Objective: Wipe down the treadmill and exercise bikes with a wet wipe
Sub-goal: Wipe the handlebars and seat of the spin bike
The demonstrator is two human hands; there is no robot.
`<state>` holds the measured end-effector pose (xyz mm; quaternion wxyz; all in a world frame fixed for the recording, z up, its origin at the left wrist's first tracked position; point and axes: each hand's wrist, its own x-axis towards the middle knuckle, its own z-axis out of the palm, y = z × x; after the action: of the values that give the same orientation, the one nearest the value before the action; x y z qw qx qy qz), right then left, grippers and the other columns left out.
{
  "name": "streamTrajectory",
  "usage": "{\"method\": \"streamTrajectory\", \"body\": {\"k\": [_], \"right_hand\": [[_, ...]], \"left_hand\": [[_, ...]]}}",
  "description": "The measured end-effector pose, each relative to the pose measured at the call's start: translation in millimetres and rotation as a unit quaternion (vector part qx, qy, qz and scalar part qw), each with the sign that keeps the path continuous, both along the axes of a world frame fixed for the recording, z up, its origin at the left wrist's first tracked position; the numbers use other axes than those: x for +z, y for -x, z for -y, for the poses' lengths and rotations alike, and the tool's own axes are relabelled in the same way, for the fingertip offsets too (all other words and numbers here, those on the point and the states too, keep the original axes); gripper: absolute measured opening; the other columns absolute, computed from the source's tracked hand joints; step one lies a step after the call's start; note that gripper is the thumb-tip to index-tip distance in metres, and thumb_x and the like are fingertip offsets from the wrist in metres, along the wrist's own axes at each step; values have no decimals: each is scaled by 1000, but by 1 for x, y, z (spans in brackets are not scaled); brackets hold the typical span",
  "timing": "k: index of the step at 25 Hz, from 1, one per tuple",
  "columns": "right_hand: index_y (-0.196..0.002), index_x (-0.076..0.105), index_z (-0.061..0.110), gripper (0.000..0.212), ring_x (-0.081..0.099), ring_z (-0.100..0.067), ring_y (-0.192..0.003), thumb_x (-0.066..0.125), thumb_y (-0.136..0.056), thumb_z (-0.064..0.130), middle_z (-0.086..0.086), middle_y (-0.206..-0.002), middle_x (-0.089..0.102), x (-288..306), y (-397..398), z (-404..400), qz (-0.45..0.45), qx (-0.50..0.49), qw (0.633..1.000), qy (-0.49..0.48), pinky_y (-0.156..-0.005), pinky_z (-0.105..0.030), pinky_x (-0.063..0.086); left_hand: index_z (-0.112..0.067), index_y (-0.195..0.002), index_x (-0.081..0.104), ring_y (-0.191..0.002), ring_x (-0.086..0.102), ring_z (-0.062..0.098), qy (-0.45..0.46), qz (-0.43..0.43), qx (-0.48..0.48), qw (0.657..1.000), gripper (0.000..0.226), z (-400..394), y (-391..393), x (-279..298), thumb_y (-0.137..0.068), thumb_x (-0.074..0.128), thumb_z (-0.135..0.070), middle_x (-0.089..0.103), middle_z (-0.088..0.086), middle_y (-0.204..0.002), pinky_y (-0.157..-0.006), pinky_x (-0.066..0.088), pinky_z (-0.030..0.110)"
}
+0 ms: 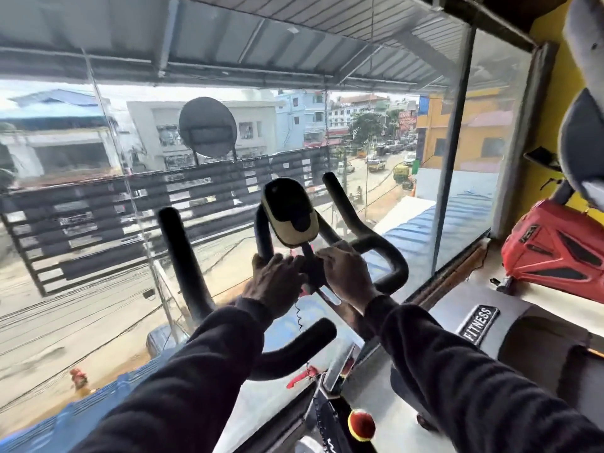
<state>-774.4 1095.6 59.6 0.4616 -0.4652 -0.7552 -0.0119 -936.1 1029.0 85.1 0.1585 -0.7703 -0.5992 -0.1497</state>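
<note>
Hands both up at the centre of an exercise bike handlebar [385, 253], just under the bike's console [291, 212]. Left hand [273, 284] seen from the back, fingers curled down over the middle of the bar near the base of the left inner loop; looks like it grips the bar, what is under the palm is hidden. Right hand [348, 276] also knuckles-up, fingers bent over the bar just right of the console stem [309, 256]; grip on the bar likely, contents of the hand not visible. Wet wipe not identifiable in either hand, cannot tell where it is. Both arms in dark sleeves [202, 364].

Console is oval, black face with cream rim, tilted, sitting above and between the two hands. Black padded bar ends curve out left [176, 250], upward behind the console, and toward the camera below the left wrist [304, 338]. Thin coiled black wire [299, 317] hangs below the hands. Red knob [361, 425] low on the bike frame, near the bottom edge.

Right of the bike: grey machine cover with a "FITNESS" badge [478, 325], and a red and black housing [552, 250] further right. Glass window [130, 191] directly ahead, street and buildings outside.
</note>
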Motion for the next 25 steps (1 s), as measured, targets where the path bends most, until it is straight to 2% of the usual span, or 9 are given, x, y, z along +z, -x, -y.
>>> {"method": "streamTrajectory", "body": {"k": [3, 6, 7, 9, 10, 14, 18, 21, 25], "right_hand": [[-97, 72, 12, 26, 60, -36, -96, 48, -88, 9, -15, -98, 62, 6, -17, -25, 57, -27, 997, 38, -88, -40, 46], [-103, 70, 13, 36, 57, -35, -100, 40, -82, 13, -13, -100, 61, -2, -18, -30, 88, 14, 996, 20, -95, -39, 41], [-105, 71, 14, 35, 59, -33, -100, 43, -83, 13, -11, -100, 64, -5, -24, -31, 80, 47, 995, 20, -93, -37, 43], [-106, 73, 18, 27, 64, -31, -97, 54, -87, 14, -9, -100, 69, 0, -38, -34, 16, 69, 996, 48, -87, -37, 49], [-107, 73, 18, 24, 65, -30, -97, 57, -89, 14, -9, -102, 69, 7, -41, -38, -22, 54, 997, 60, -85, -37, 50], [-119, 68, 16, 29, 59, -24, -108, 52, -95, 12, -8, -116, 63, 46, -25, -59, -87, 41, 993, 63, -92, -27, 39], [-115, 69, 4, 24, 58, -6, -105, 55, -96, 5, -11, -120, 62, 64, -2, -77, -135, 163, 974, 82, -92, -7, 36], [-114, 71, 7, 23, 58, -4, -111, 61, -93, 6, -2, -122, 66, 51, -13, -83, -124, 215, 966, 74, -100, -13, 41], [-103, 76, 13, 17, 61, -1, -88, 72, -86, 13, 7, -93, 66, 33, -33, -94, -84, 199, 976, -1, -88, -27, 51]], "left_hand": [[-22, -140, 41, -120, 50, 24, 5, 43, 51, 998, 39, 4, -17, -4, -102, 41, -32, 57, 2, -126, -105, 32, 43], [-19, -143, 42, -110, 58, 30, -28, -27, 68, 997, 46, 7, -29, -6, -97, 47, -21, 56, 8, -124, -112, 26, 49], [-18, -138, 48, -104, 61, 33, -49, -39, 42, 997, 46, 5, -31, -8, -93, 52, -19, 57, 9, -124, -107, 33, 52], [-18, -132, 53, -92, 63, 36, -86, -37, -23, 995, 42, -2, -31, -11, -90, 51, -21, 56, 11, -128, -78, 53, 49], [-20, -135, 49, -95, 61, 36, -63, -20, -32, 997, 41, -5, -33, -9, -94, 48, -23, 51, 9, -137, -72, 55, 48], [-29, -152, 29, -127, 43, 24, 30, 27, 18, 999, 49, -18, -37, -8, -104, 38, -34, 25, -11, -158, -90, 51, 46], [-40, -146, 25, -116, 53, 23, 18, 53, 30, 998, 48, -25, -32, -18, -99, 34, -47, 38, -11, -147, -81, 55, 45], [-38, -145, 26, -114, 53, 22, 20, 49, 31, 998, 48, -33, -31, -18, -99, 35, -47, 38, -12, -144, -80, 55, 45], [-37, -129, 39, -96, 59, 25, 11, 76, 34, 996, 35, -35, -34, -16, -96, 39, -48, 49, -4, -120, -73, 55, 43]]}}
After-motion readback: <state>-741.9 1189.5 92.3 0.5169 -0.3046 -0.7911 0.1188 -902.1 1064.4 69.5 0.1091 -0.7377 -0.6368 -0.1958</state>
